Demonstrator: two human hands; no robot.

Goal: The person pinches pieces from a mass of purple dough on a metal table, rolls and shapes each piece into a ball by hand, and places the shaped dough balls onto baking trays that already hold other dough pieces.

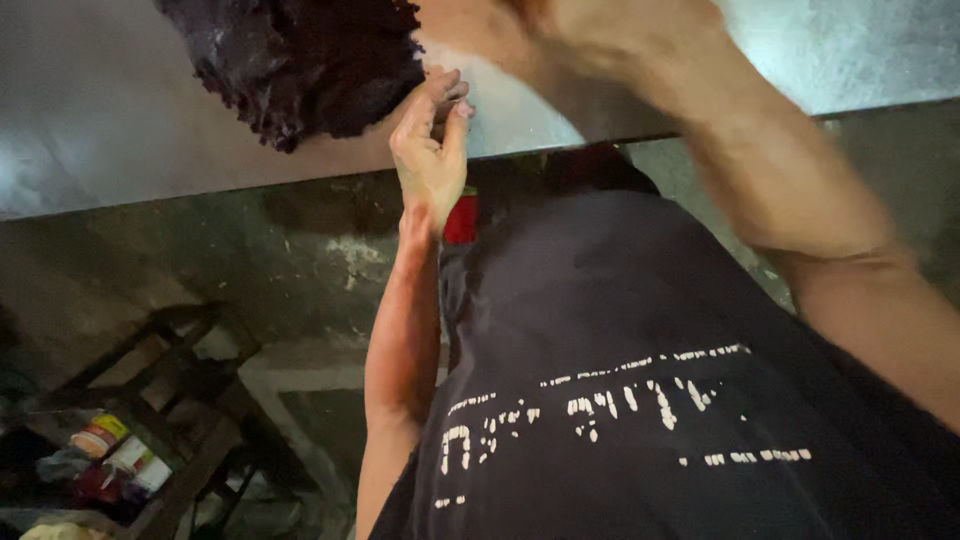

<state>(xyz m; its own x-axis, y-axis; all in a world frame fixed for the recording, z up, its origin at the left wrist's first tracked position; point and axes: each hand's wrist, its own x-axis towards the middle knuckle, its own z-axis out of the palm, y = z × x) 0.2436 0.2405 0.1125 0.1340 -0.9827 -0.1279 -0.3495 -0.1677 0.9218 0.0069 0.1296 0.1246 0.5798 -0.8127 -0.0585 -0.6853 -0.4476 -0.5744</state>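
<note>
Dark, crumbly brownish-purple dough mass [300, 60] lies on a grey metal worktop [90, 130] near its front edge, at the top of the head view. The person's left hand [432, 150] stands at that edge with fingers raised and loosely curled, fingertips just beside or touching the mass, gripping nothing. The right hand [560, 40] is over the worktop just right of the mass, blurred and partly cut off, so its grip cannot be told. Below, a dark shirt with pale printed marks [620, 400] fills the frame. A low wooden rack [180, 400] at lower left holds what may be small jars [115, 455].
</note>
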